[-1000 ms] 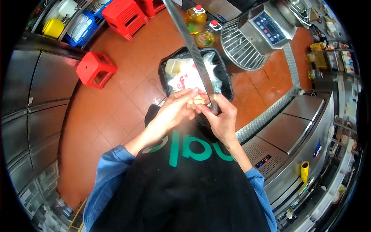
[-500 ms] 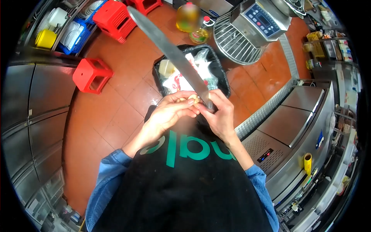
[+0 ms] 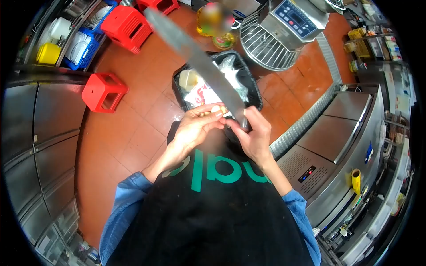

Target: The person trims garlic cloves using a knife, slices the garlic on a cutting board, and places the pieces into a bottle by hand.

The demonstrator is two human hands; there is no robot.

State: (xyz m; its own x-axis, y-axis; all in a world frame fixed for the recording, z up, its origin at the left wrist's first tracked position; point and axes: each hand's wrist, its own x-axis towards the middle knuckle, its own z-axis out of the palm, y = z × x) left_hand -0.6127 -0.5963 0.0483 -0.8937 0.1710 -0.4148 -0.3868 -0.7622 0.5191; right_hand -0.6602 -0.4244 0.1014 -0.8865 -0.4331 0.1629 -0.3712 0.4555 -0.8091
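Before the black bin, pale garlic-like pieces are pinched in the left hand, the long knife gripped in the right hand; probably slippery, the pieces are best held side-on.

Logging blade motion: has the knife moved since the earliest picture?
Yes. Judged against the red stool stack, the knife has swung left: its far end now appears at the stack's edge, where earlier it lay to the right.
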